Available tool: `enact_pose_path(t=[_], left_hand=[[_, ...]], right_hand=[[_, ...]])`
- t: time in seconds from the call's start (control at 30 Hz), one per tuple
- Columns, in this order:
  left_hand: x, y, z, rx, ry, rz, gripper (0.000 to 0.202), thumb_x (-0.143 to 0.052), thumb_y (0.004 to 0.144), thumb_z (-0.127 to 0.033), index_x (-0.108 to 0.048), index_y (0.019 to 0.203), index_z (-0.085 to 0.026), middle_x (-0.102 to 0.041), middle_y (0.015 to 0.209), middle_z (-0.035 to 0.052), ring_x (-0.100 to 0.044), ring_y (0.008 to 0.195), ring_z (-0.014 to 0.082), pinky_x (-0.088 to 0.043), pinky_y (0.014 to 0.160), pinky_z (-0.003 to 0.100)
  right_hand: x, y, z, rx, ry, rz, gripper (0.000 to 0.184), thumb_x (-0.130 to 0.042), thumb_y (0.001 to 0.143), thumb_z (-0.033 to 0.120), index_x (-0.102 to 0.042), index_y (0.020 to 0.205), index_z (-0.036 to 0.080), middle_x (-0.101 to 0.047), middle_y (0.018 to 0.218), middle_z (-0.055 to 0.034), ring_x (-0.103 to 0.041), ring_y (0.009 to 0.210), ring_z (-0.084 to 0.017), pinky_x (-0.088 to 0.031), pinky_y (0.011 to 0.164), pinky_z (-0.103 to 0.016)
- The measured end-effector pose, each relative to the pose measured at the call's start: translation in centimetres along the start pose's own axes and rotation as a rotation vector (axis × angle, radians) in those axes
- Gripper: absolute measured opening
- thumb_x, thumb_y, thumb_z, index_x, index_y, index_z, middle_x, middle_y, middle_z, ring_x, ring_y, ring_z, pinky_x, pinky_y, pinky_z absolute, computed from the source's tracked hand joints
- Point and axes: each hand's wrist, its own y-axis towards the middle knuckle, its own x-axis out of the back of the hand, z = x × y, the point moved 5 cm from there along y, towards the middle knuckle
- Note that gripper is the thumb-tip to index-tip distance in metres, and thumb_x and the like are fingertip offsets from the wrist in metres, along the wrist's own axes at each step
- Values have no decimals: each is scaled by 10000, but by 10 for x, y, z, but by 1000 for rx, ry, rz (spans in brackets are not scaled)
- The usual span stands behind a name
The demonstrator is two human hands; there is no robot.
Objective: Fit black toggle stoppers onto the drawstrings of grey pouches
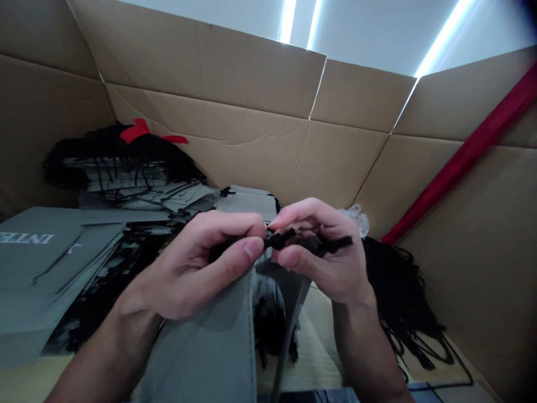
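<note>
My left hand [197, 268] is closed, with thumb and forefinger pinching a black cord [282, 239] near the top edge of a grey paper bag [205, 347]. The cord's end sticks out to the right, between both hands. My right hand [335, 252] is curled with thumb and fingertips close to the cord, around the bag's other grey panel [289, 280]. A second black cord end [342, 244] lies across the right palm. The bag stands parted between my hands. What the inner fingers touch is partly hidden.
Grey bags printed with white letters [29, 268] lie stacked at left, with more bags and black cords [163, 148] behind, topped by a red strip [136, 131]. A bundle of black cords [398, 291] lies at right. Cardboard walls [235, 117] surround the table, a red band [461, 159] crossing one.
</note>
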Motion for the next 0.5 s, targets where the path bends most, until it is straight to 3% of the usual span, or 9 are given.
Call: enact_pose_path(t=[0.1, 0.2, 0.33, 0.5], left_hand=[[1, 1, -2, 69, 20, -1, 363, -501, 1129, -242, -513, 769, -197, -440, 679, -41, -428, 576, 87, -379, 512, 206], [1, 1, -2, 89, 26, -1, 336, -501, 1130, -247, -532, 799, -199, -463, 703, -48, -443, 612, 86, -401, 560, 205], [1, 1, -2, 56, 67, 15, 269, -548, 1130, -282, -637, 890, -200, -561, 765, -40, -508, 688, 98, -451, 638, 211], [0, 0, 0, 15, 97, 9, 326, -522, 1172, -286, -666, 894, -192, -589, 751, -42, -518, 653, 77, -412, 581, 200]], right_hand=[[7, 0, 8, 22, -100, -69, 290, -1005, 853, 236, -847, 1097, 245, -834, 907, 2, -770, 726, -134, -622, 629, -213], [13, -2, 15, 79, -210, -130, 221, -1006, 848, 219, -859, 1010, 248, -809, 855, 20, -711, 675, -110, -573, 591, -199], [15, -3, 17, 115, -281, -156, 196, -987, 870, 204, -855, 1008, 252, -802, 867, 25, -687, 682, -103, -552, 609, -207], [12, -5, 20, 148, -342, -163, 127, -922, 938, 180, -824, 996, 235, -794, 891, 14, -725, 769, -123, -584, 686, -226]])
